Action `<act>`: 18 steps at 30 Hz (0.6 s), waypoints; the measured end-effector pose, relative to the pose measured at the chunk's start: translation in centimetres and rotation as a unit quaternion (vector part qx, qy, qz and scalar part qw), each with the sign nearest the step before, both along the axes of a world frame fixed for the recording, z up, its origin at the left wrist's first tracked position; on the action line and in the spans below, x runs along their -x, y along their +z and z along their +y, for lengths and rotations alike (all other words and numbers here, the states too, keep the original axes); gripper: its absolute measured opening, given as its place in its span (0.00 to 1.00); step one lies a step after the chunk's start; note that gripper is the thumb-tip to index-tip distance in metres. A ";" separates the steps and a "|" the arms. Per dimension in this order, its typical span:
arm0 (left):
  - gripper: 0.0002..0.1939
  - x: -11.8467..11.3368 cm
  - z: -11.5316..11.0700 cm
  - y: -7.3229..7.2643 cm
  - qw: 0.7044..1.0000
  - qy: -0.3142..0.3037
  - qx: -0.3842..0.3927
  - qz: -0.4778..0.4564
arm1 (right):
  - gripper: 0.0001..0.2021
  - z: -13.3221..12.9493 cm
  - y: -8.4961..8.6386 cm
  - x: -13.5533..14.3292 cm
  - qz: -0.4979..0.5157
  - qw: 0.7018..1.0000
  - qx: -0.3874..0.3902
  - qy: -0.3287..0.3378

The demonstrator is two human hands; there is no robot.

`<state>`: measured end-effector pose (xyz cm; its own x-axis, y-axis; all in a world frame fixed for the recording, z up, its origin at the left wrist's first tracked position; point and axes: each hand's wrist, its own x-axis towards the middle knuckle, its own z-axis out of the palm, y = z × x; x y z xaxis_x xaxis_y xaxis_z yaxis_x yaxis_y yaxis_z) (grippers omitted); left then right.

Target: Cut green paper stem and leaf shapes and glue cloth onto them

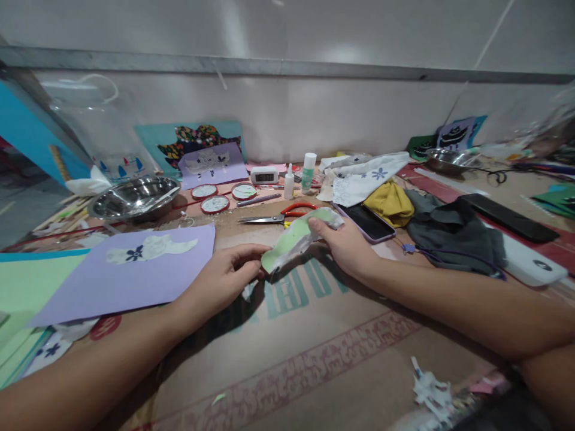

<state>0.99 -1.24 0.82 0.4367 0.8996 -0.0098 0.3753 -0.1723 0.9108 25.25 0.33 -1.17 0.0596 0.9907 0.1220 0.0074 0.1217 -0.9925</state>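
Note:
A pale green cut-out piece with white fabric along its edges [294,237] is held above the cardboard surface [287,359]. My right hand [345,242] grips its upper right end, thumb on top. At its lower left end, my left hand [233,269] pinches the edge between thumb and fingers. Behind the piece lie scissors [263,220] and orange-handled pliers [299,209], partly hidden by it. On the left, a purple sheet [153,278] bears a white fabric shape with a dark blue flower [135,253].
A metal bowl [135,200], red-rimmed round tins [214,204], a glue stick [308,172], a small bottle [288,182] and a digital clock [265,175] stand behind. At right are a phone [368,221], dark cloth [449,230] and a white power bank [532,260]. Scraps [433,392] lie at front right.

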 end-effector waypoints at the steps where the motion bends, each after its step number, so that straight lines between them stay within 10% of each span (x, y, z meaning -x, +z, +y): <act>1: 0.18 0.0 0.0 0.0 1.000 0.005 -0.001 -0.001 | 0.18 -0.2 0.3 0.1 -0.020 1.000 -0.003 -0.003; 18: 0.19 -0.1 0.1 0.0 0.999 0.027 0.016 -0.021 | 0.18 0.0 -0.2 0.0 0.013 1.000 -0.009 0.011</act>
<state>1.09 -1.17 0.79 0.3886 0.9212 -0.0204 0.3440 -0.1244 0.9307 25.26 0.32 -1.35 0.0410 0.9895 0.1383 -0.0210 0.1393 -0.9900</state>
